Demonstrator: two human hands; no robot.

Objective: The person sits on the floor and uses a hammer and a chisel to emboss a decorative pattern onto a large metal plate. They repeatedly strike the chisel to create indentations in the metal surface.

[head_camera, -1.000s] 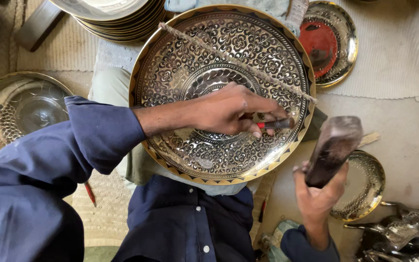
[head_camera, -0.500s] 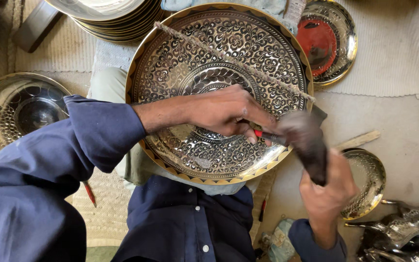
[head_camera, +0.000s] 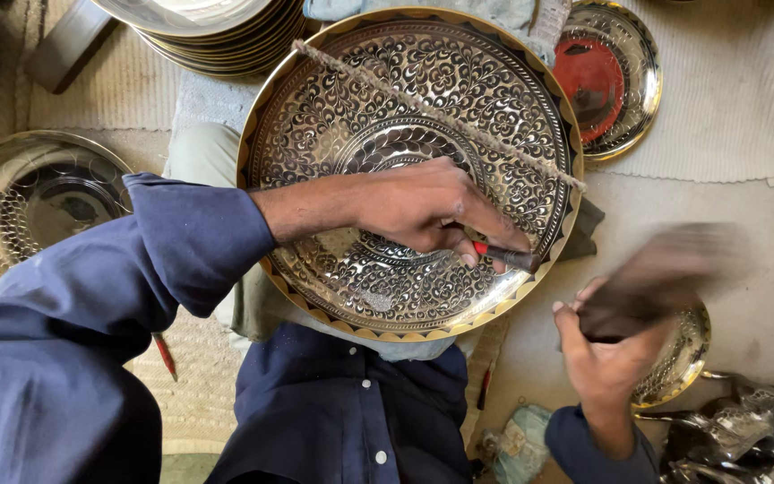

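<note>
Big engraved brass tray (head_camera: 409,99), round, floral pattern w/ gold zigzag rim, rests on the person's lap, tilted up toward the camera. A frayed cord (head_camera: 432,112) runs diagonally across its face, top left to right rim. Left hand (head_camera: 432,211) lies on the lower right part of the tray, fingers closed tight round a thin chisel (head_camera: 505,256) w/ a red band; tip touches the tray surface near the rim. Right hand (head_camera: 606,354) is just right of and below the tray edge, off the tray, wrapped round a dark mallet (head_camera: 660,273), which is motion-blurred, so shape unclear; head sits a bit right of the chisel, apart from it.

Under the right hand: small brass dish (head_camera: 684,358), partly hidden. Above the right hand, beyond the tray rim: a plate w/ red centre (head_camera: 615,76) on a pale mat. Far side of the left arm, top: stack of plain metal plates (head_camera: 212,31). Left of the left sleeve: another engraved tray (head_camera: 33,193) on the floor. Below the left elbow: a red-tipped pencil-like tool (head_camera: 165,356) on woven matting. Lower right corner: shiny metal scrap pieces (head_camera: 745,430).
</note>
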